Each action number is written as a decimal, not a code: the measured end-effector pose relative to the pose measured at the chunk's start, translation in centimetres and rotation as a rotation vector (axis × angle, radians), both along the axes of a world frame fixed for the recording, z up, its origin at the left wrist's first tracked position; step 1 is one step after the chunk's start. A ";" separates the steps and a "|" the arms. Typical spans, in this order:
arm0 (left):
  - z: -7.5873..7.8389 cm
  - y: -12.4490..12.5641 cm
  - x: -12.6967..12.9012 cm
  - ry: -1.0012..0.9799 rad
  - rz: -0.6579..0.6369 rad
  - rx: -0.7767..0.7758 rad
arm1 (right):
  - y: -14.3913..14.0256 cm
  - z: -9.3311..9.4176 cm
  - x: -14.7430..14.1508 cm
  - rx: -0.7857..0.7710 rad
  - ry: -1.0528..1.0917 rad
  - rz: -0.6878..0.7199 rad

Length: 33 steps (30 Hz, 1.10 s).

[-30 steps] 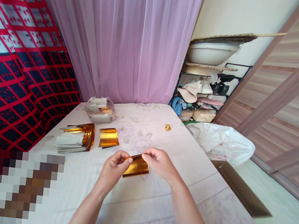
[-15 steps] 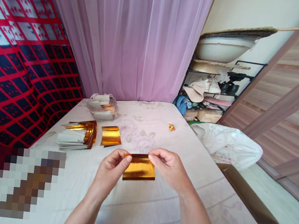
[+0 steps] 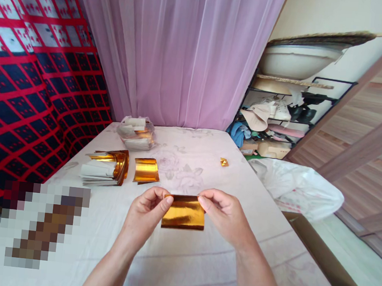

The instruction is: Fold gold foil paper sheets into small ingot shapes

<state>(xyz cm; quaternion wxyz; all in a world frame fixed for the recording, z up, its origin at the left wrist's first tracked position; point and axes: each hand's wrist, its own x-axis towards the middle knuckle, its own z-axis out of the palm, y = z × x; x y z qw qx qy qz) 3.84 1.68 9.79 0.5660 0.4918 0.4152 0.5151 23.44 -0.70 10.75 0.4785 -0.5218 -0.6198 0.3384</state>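
- My left hand (image 3: 146,213) and right hand (image 3: 223,212) each pinch a top corner of the gold sheet (image 3: 183,212), thumb against forefinger, so it hangs just above the table (image 3: 177,269).
- The sheet looks featherlight, thin and floppy: metallic gold foil paper, mirror-slick, gently bowed. I judge it creases at the least squeeze and could slip between dry fingers, so corners and edges are the places to hold, lightly.
- The table wears a soft white cloth with a faint floral print.
- At 10 o'clock lies another curled gold piece (image 3: 146,170). Left of it is a stack (image 3: 104,172) of white-backed sheets, gold edges curling up.
- At 1 o'clock sits a small folded gold bit (image 3: 224,162), well apart.
- Farther, at 11 o'clock, is a clear bag (image 3: 136,132) of more sheets.
- Beyond the right edge is a crinkly white sack (image 3: 297,188).
- A sheer pink curtain (image 3: 187,47) hangs behind.
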 end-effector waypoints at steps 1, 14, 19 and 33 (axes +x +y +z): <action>0.0 0.0 0.0 -0.002 0.002 0.002 | 0.0 0.0 0.0 -0.002 0.000 0.001; -0.3 0.2 -0.2 0.035 -0.009 0.000 | 0.0 -0.4 0.0 -0.021 0.001 -0.011; -0.2 0.1 -0.2 0.059 -0.010 0.016 | 0.1 -0.4 0.0 -0.017 -0.012 -0.014; -7.9 3.3 0.1 0.738 0.055 0.057 | 3.7 -6.6 -0.7 -0.284 -0.528 -0.176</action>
